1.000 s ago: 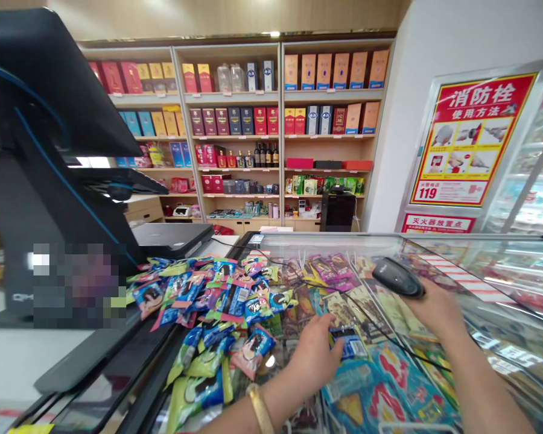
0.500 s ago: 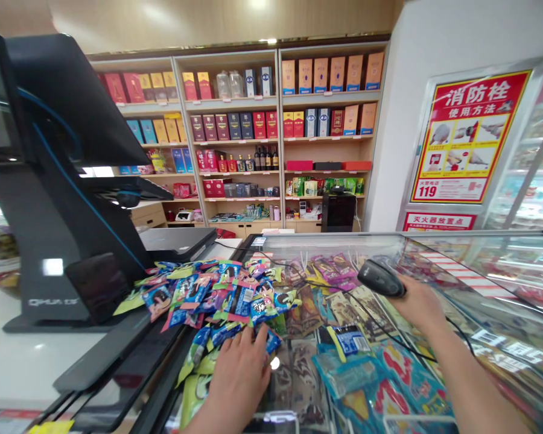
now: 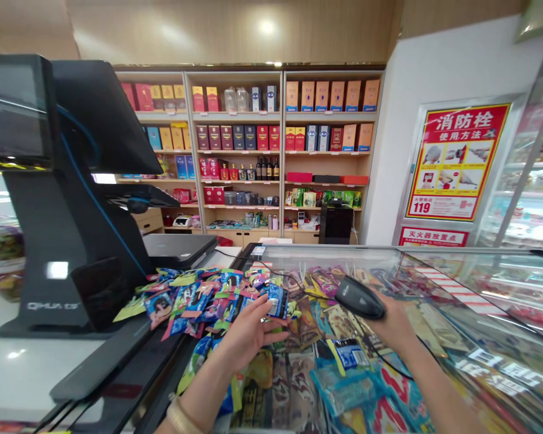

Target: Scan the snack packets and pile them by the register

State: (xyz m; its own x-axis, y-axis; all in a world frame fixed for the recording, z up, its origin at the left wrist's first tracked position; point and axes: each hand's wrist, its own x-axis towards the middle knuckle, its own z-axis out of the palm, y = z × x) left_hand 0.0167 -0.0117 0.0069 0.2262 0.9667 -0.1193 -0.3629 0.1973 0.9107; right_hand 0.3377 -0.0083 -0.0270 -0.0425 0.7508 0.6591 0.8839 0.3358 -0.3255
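Note:
My left hand [image 3: 248,331] pinches a small blue snack packet [image 3: 277,300] between thumb and fingers, the other fingers spread, at the right edge of a heap of colorful packets [image 3: 199,298]. The heap lies on the glass-topped case. My right hand [image 3: 391,322] is wrapped round a black barcode scanner [image 3: 358,296], whose head points left toward the packet. One blue and yellow packet [image 3: 349,354] lies apart on the glass, below the scanner. The scanner's cable [image 3: 294,280] runs across the glass.
A black cash register [image 3: 85,217] stands on the white counter [image 3: 22,367] at left. The glass case [image 3: 371,256] shows packaged goods beneath. Shelves [image 3: 235,116] of boxes and bottles line the back; a red poster [image 3: 459,163] hangs at right.
My left hand has risen off the lower part of the heap and now holds a blue packet up. The scanner in my right hand has moved left and slightly down; the view has tilted up.

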